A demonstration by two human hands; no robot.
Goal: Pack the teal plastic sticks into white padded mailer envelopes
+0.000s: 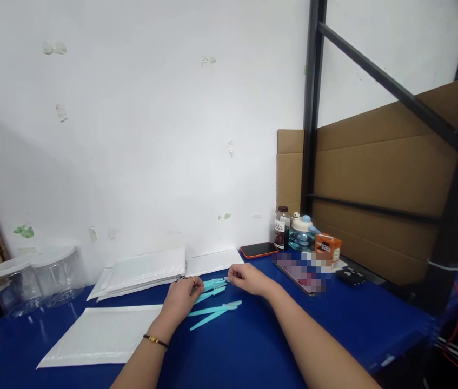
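My left hand [180, 298] is closed, its fingertips at the handle ends of several teal eyebrow razors [213, 292]. My right hand [249, 277] is pinched at the small clear tip [227, 279] of one razor, at the far side of the group. Nearer to me, two more teal razors [209, 319] lie crossed on the blue table [229, 356], apart from my right hand. The fingers of my left hand partly hide the handles. A white padded envelope [103, 335] lies flat to the left of my left wrist.
White padded envelopes [143, 270] are stacked by the wall, beside clear lidded jars [56, 275]. On the right are an orange-edged phone [259, 249], a dark-capped bottle [281, 229], a water jug [302, 237], an orange box [327, 249] and a black rack post [312, 108].
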